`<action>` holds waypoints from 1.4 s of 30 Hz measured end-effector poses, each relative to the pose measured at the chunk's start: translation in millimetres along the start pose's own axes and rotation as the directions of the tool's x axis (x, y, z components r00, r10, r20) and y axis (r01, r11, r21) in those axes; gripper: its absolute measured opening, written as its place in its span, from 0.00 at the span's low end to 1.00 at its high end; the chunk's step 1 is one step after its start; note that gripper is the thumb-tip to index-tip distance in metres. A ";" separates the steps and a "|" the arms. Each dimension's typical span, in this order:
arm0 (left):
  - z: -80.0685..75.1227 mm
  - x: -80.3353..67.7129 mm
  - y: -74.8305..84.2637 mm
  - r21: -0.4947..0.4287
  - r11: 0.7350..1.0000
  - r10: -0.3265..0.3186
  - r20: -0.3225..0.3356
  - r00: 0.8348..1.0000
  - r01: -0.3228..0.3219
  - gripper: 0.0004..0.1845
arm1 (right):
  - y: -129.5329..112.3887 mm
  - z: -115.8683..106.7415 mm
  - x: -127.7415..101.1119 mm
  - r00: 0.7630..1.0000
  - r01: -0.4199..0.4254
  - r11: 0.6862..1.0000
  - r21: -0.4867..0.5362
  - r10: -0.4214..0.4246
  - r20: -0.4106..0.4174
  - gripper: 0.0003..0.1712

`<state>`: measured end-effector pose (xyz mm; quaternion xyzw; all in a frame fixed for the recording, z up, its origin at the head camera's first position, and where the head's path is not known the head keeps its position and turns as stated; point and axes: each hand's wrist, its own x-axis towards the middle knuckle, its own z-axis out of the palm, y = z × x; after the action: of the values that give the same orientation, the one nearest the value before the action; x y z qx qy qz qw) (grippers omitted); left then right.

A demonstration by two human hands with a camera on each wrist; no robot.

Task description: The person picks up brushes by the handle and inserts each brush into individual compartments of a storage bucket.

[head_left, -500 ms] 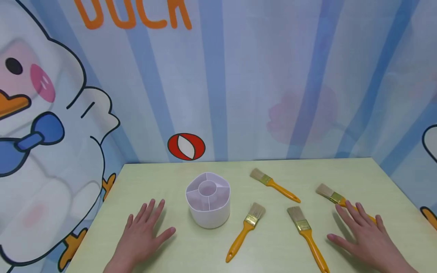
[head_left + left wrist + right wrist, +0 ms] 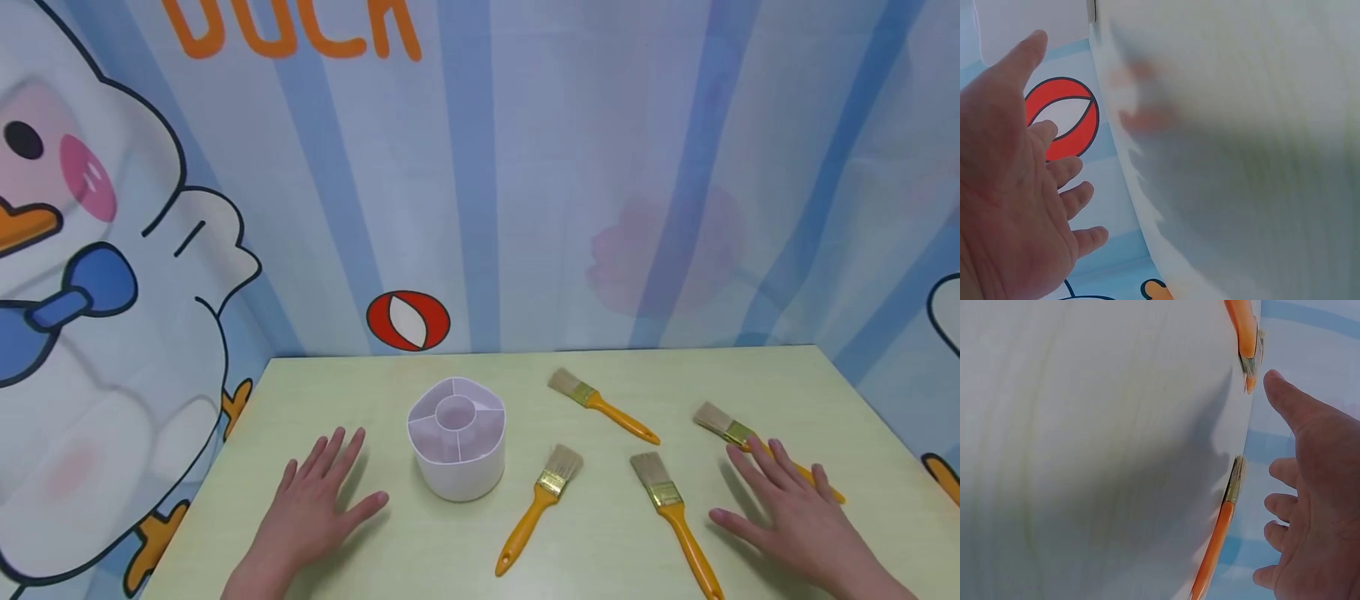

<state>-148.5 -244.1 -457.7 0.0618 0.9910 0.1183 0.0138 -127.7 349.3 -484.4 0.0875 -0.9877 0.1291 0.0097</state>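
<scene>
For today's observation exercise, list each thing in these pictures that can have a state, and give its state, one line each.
Left hand: open, fingers spread, flat on the table, holding nothing.
Right hand: open, fingers spread, over the handle of the far-right brush.
White holder: upright, compartments empty.
Back brush: lying flat, untouched.
Middle brush: lying flat, untouched.
Brush beside the right hand: lying flat, untouched.

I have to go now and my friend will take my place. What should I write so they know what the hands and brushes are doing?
Left hand: open, flat on the table, left of the white holder.
Right hand: open, over the handle of the far-right brush, gripping nothing.
Other three brushes lie loose on the table: back brush, middle brush, front-right brush.
Done: nothing, the holder's compartments are empty.
Left: probably all four brushes, if they belong in the holder.
</scene>
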 end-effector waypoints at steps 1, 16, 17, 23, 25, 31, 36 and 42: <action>-1.0 0.5 0.3 -0.002 1.000 0.009 -0.006 1.000 -0.009 0.53 | -0.6 -0.3 0.4 1.000 0.004 1.000 0.000 -0.004 -0.002 0.59; -16.8 17.4 4.5 -0.041 0.994 0.104 -0.048 0.993 -0.106 0.54 | -20.6 -12.2 16.6 0.997 0.073 0.997 0.005 -0.073 -0.019 0.56; -18.0 18.4 5.0 -0.045 0.992 0.112 -0.051 0.992 -0.114 0.55 | -22.2 -12.7 17.8 0.996 0.081 0.997 0.010 -0.081 -0.021 0.56; -24.1 25.6 8.6 -0.120 0.980 0.152 -0.049 0.987 -0.157 0.56 | -34.7 -15.1 23.0 0.992 0.125 0.992 0.029 -0.124 -0.038 0.55; -24.5 28.5 9.8 -0.151 0.976 0.151 -0.034 0.988 -0.154 0.56 | -39.6 -16.1 25.2 0.991 0.133 0.991 0.030 -0.132 -0.032 0.55; -22.5 35.9 13.0 -0.236 0.966 0.116 0.021 0.993 -0.108 0.60 | -55.6 -17.8 32.9 0.989 0.147 0.988 0.047 -0.147 -0.005 0.55; -19.6 39.2 14.8 -0.313 0.945 0.109 0.023 0.994 -0.096 0.61 | -69.8 -15.8 37.1 0.987 0.161 0.983 0.088 -0.163 0.009 0.55; -18.2 42.1 16.9 -0.430 0.900 0.085 0.026 0.996 -0.065 0.62 | -82.6 -11.1 39.2 0.980 0.194 0.974 0.120 -0.197 0.017 0.55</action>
<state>-189.0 -226.8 -436.5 0.0978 0.9371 0.3323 0.0441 -151.9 266.9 -451.1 0.1865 -0.9650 0.1842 0.0031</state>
